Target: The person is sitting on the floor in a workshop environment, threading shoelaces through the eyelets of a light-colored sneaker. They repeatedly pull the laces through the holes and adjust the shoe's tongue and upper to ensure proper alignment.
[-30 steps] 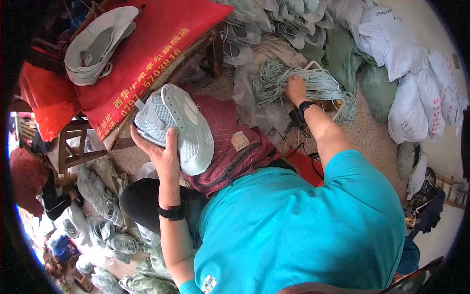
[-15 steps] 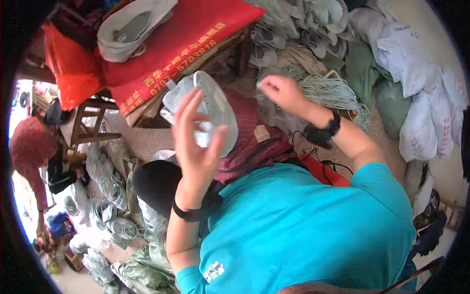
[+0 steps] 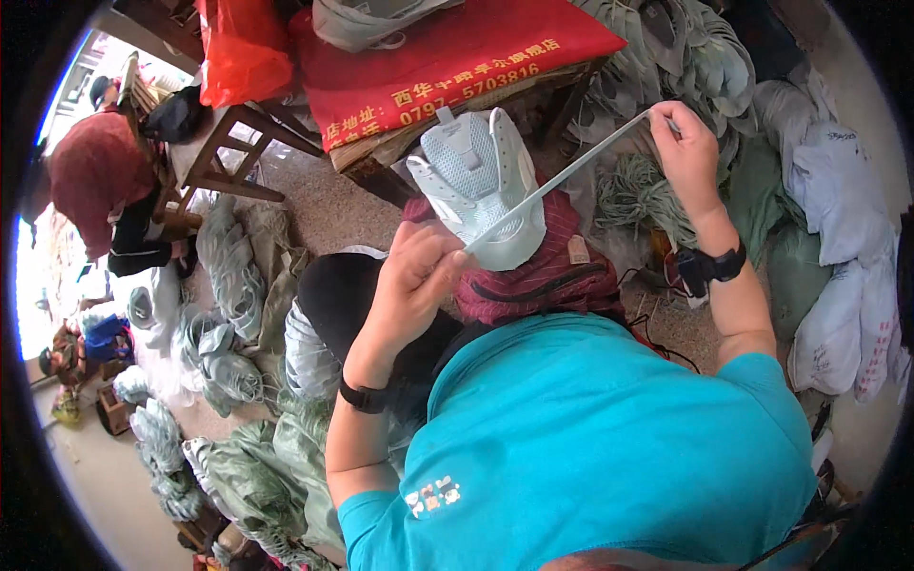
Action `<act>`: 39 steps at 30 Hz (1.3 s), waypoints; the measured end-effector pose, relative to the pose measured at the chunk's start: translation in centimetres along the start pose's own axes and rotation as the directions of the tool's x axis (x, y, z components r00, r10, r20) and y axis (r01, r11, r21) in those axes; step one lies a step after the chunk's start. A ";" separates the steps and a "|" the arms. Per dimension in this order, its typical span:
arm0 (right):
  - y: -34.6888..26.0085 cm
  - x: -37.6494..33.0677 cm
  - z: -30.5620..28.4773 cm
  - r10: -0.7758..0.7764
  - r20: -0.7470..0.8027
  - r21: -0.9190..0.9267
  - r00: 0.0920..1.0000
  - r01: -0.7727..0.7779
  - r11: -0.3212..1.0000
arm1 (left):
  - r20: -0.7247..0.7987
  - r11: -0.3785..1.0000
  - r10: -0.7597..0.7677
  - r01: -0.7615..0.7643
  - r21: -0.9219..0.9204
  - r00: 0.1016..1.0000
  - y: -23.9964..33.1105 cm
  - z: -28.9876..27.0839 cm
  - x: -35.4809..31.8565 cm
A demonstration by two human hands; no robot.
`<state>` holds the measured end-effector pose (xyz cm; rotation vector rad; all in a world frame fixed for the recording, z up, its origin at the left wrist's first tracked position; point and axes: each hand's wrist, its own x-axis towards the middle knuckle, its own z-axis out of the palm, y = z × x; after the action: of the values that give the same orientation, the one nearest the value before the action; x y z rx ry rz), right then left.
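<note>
A: Where did the shoe upper [image 3: 478, 198] lie?
B: At twelve o'clock in the view, its mesh tongue [image 3: 452, 145] rising between curved, punched eyelet flaps [image 3: 522, 173], above pinstriped maroon cloth [image 3: 505, 291].
A: And each grip?
B: The left hand [image 3: 417, 284], at seven o'clock from the upper, pinched a flat, pale shoelace [image 3: 571, 171]; the right hand [image 3: 685, 157], near three o'clock, pinched it too. The strip ran straight before the toe [image 3: 522, 247].
</note>
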<state>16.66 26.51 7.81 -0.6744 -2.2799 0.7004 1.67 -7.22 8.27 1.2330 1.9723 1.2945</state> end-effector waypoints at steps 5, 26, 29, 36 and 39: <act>1.6 0.7 0.4 -0.152 0.294 -0.467 0.944 0.281 0.839 | 0.004 0.960 -0.109 0.107 -0.260 0.994 -0.4 1.1 -0.1; -8.3 -3.2 7.6 -0.364 0.435 0.234 0.824 0.287 0.929 | -0.399 0.995 -0.094 0.069 -0.076 0.912 -3.5 6.1 3.2; -8.6 -3.5 7.8 -0.258 0.441 0.280 0.860 0.141 0.950 | -0.380 0.997 -0.046 0.065 0.038 0.924 -3.0 6.0 3.3; -8.5 -3.7 8.7 -0.310 0.462 0.295 0.831 0.186 0.937 | -0.355 0.997 -0.079 0.075 -0.025 0.932 -3.6 6.2 3.0; -8.9 -3.8 8.4 -0.370 0.465 0.271 0.805 0.268 0.924 | -0.352 0.995 -0.099 0.087 -0.050 0.931 -3.7 6.3 3.0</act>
<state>10.78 15.22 6.41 0.0151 -2.6602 1.0032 3.49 -2.27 2.49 0.9250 2.2128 1.5817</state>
